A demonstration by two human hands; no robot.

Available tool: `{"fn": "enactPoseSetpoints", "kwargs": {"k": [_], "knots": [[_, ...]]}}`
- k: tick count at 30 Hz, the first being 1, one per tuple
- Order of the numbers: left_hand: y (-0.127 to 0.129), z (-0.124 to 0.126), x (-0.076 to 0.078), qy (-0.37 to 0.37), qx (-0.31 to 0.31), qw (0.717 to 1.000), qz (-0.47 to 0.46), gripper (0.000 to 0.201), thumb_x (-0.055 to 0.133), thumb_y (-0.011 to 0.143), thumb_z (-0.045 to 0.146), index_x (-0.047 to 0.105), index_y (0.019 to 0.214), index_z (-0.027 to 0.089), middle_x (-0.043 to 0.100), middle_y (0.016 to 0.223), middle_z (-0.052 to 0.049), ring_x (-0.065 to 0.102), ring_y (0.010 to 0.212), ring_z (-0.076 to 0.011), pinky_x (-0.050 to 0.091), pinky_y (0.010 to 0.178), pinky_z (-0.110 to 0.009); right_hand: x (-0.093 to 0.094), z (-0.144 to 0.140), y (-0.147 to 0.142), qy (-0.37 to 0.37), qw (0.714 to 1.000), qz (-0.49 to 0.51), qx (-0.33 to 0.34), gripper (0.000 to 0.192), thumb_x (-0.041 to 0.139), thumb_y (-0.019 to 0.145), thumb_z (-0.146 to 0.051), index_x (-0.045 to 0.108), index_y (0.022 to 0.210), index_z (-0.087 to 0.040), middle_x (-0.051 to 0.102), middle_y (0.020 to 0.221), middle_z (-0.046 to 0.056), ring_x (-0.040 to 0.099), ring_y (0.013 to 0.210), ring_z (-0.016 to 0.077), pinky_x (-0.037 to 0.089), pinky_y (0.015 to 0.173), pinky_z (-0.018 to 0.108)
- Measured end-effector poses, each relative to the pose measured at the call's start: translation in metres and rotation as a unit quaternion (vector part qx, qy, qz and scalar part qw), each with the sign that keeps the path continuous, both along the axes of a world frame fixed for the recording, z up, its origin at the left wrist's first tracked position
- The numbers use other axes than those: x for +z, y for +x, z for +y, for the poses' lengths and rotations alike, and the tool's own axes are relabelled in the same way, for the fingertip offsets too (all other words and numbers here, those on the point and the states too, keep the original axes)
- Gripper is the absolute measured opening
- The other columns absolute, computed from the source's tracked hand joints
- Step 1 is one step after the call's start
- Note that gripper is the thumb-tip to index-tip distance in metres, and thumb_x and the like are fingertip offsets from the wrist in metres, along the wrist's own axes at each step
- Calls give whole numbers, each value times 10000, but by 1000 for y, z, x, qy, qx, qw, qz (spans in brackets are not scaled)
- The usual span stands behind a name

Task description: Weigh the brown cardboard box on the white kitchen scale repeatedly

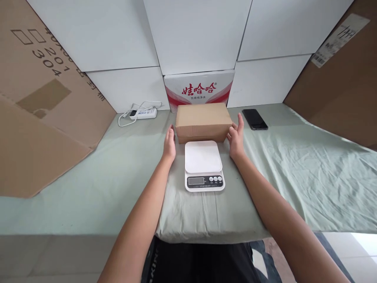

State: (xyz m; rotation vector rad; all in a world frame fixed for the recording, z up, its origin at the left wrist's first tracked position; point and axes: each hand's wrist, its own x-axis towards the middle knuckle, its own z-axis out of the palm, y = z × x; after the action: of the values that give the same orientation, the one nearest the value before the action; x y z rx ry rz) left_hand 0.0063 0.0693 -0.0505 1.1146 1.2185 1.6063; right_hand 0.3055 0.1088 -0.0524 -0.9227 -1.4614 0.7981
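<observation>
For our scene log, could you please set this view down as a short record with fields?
Left hand: open, beside the brown box's left end; contact unclear
Right hand: at the box's right end, index finger raised
Brown box: closed, between the hands, behind the scale
White scale: nearer the person; no digits readable on its display
Behind the brown box: red-and-white printed box
Back left: white corded device
Back right: dark phone
Surface: pale green cloth, wrinkled

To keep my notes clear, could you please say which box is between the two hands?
The plain brown box, flanked by the left hand and right hand; the red-lettered box stands behind it, beyond both hands.
</observation>
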Motion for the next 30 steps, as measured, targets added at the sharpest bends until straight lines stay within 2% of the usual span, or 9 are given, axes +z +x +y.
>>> {"fn": "enactPoseSetpoints", "kwargs": {"k": [3,5,10,14,17,20,23,26,30], "knots": [[-5,3,3,-25,51,998,-27,870,422,1044,877,540,1692,309,380,1910,-99,298,1804,-261,271,1464,-474,-5,8,11,-54,997,42,-46,977,485,973,-814,40,1803,-554,450,1778,64,479,1682,320,472,1303,672],[-6,4,5,-26,47,998,-25,902,401,1030,905,533,1701,317,372,1914,-95,285,1806,-261,280,1461,-468,-4,9,13,-72,994,72,-47,995,529,951,-804,65,1798,-566,450,1769,65,500,1669,329,452,1313,692],[-4,4,3,-19,21,999,-18,922,392,1025,922,546,1697,311,402,1898,-104,346,1785,-283,320,1448,-486,5,2,5,-99,989,104,-19,1022,633,918,-755,219,1803,-456,524,1752,97,571,1616,337,503,1305,619],[-3,3,1,-31,0,999,-11,885,396,1039,903,576,1677,317,422,1890,-90,365,1779,-302,325,1449,-516,8,-3,0,-106,989,102,-2,995,638,926,-712,254,1802,-440,606,1728,52,671,1512,303,566,1267,574],[-1,1,2,-22,-9,1000,-8,876,412,1049,882,582,1672,291,415,1893,-99,355,1784,-303,317,1454,-510,6,-2,-2,-102,992,77,7,1003,607,941,-713,225,1820,-417,635,1717,43,697,1479,296,587,1253,584],[2,-1,4,-13,-18,1000,-9,885,439,1036,891,589,1666,288,431,1885,-96,370,1778,-308,326,1452,-502,3,1,-1,-75,996,27,24,1011,591,947,-770,221,1825,-432,552,1804,10,603,1601,299,550,1311,590],[4,-3,6,8,-44,999,-6,900,483,998,925,634,1623,295,536,1823,-94,422,1753,-329,385,1426,-490,2,3,1,-53,998,-2,39,1025,619,936,-812,233,1819,-462,389,1907,-44,445,1737,289,457,1399,590],[6,-4,5,22,-59,998,-4,880,541,978,923,681,1563,281,639,1736,-113,474,1723,-345,395,1420,-503,3,2,0,-51,998,-7,45,1072,632,935,-830,201,1829,-426,315,1940,-15,349,1793,289,369,1445,609],[6,-4,3,17,-42,999,-7,861,594,951,921,728,1486,259,674,1692,-138,452,1734,-356,315,1454,-538,8,-4,-4,-54,998,-9,38,1100,617,926,-883,205,1827,-404,280,1952,4,283,1822,290,273,1482,616]]}}
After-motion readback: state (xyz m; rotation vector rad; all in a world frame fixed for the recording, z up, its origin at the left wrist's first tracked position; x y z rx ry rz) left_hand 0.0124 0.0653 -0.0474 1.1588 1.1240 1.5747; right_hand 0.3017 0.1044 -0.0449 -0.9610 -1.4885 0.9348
